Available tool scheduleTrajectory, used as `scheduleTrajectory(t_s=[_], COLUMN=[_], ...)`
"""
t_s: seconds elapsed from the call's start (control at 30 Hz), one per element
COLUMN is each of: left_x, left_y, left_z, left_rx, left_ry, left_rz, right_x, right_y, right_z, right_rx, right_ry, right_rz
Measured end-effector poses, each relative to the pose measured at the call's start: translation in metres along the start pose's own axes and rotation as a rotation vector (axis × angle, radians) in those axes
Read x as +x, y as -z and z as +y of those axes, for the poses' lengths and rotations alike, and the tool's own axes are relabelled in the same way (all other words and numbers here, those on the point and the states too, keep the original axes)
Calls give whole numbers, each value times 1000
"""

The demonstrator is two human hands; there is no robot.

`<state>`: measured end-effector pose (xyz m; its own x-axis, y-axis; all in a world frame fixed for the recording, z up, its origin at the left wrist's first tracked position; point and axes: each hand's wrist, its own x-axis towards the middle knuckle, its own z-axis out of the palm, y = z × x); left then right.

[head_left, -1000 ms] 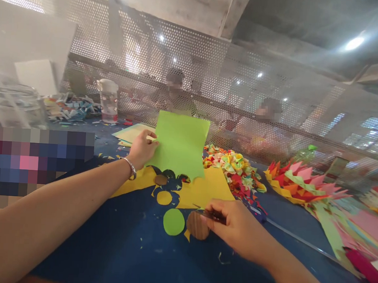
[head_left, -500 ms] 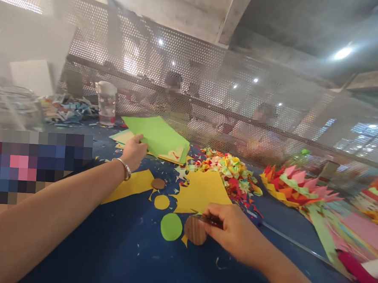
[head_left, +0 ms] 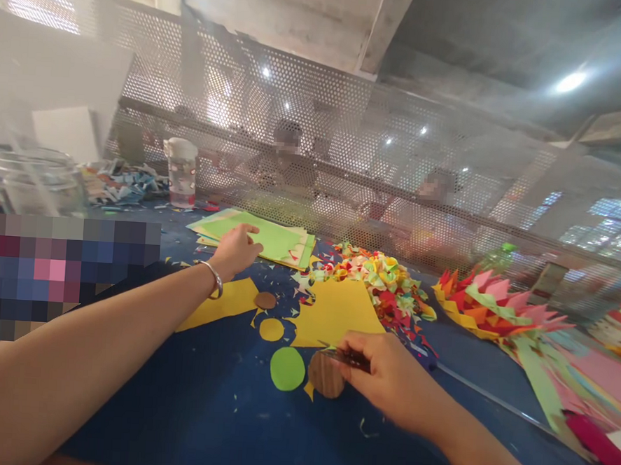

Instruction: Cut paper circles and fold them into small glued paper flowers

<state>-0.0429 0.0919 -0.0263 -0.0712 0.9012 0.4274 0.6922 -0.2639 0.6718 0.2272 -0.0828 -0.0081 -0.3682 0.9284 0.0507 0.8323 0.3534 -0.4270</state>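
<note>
My left hand [head_left: 240,249] is over the near edge of a stack of green and yellow paper sheets [head_left: 276,239], fingers apart and nothing gripped. My right hand [head_left: 373,366] is closed around dark scissors [head_left: 352,361], whose handles are mostly hidden by the fingers. The blades point left, above a round wooden disc [head_left: 327,377]. Left of this disc lies a green paper circle [head_left: 287,368]. A yellow paper circle [head_left: 271,330], a smaller brown disc [head_left: 265,300], a yellow strip [head_left: 227,301] and a cut yellow sheet [head_left: 340,311] lie farther up the blue table.
A heap of colourful paper scraps [head_left: 382,272] lies beyond the yellow sheet. Pointed folded-paper pieces [head_left: 495,303] stand at the right. A glass jar [head_left: 34,180] and a clear cup [head_left: 181,172] are at the left. A perforated screen [head_left: 343,122] runs behind, with people beyond it.
My left hand has let go of the lifted green sheet, which now lies flat on the stack. My right hand keeps the scissors near the wooden disc. The view has shifted slightly.
</note>
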Motion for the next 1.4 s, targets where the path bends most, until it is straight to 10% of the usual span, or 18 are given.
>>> scheduleTrajectory(t_s=[0.33,0.87,1.4], left_x=[-19,-38,-71], left_y=[-2,1,39], left_z=[21,42,69], left_rx=[73,137,408], left_ry=[-378,-438,-510], left_rz=[-219,-375,-781], right_x=[3,3,4], right_y=[-1,-3,8], right_z=[0,-12,-6], right_rx=[-25,-18,-79], right_ry=[-10,-54,-140], right_rz=[-12,-98,-86])
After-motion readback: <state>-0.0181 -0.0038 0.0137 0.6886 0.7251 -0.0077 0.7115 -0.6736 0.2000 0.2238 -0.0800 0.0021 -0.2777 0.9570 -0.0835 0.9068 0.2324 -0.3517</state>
